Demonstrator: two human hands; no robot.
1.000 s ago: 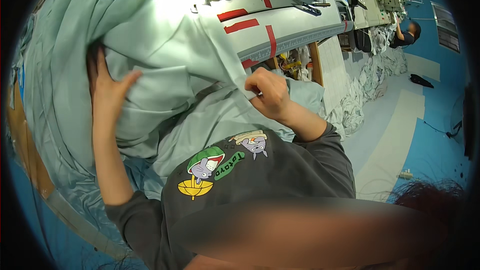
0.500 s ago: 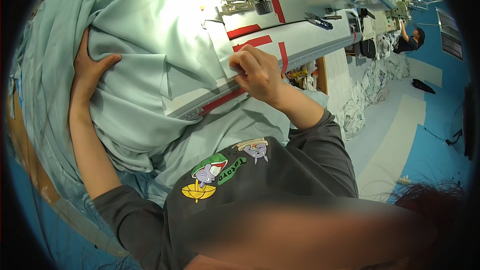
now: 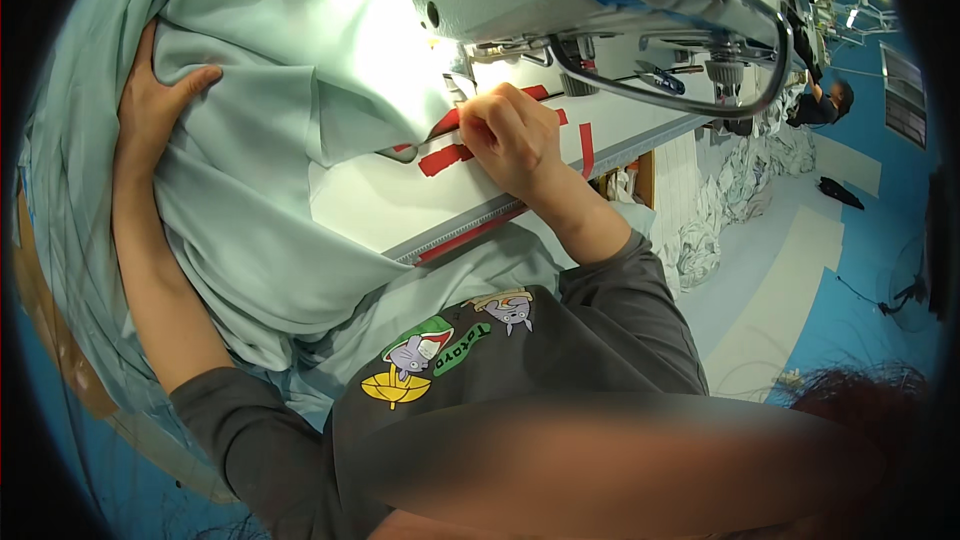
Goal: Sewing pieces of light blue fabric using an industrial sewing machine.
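Note:
A wide spread of pale green fabric (image 3: 260, 170) covers the left of the work surface and hangs over its front edge. My left hand (image 3: 152, 105) lies on it at the far left, thumb spread from the fingers, with some fingertips lost in a fold. My right hand (image 3: 508, 135) is closed in a pinch at the fabric's right edge, just in front of the sewing machine's (image 3: 540, 0) needle area. The fingertips themselves are mostly hidden behind the knuckles. Bright lamp glare washes out the cloth beside the needle.
Red tape strips (image 3: 586, 148) mark the white machine bed (image 3: 370, 200), and a ruler (image 3: 470, 224) runs along its front edge. Small thread snips (image 3: 662, 82) lie behind a curved metal bar (image 3: 700, 108). At the far right, a person (image 3: 825, 103) works near heaped cloth (image 3: 715, 215).
My right hand and the fabric edge have come closer to the needle area, uncovering more machine bed in front. The machine head looks larger and lower as the view shifted. My left hand stays on the cloth.

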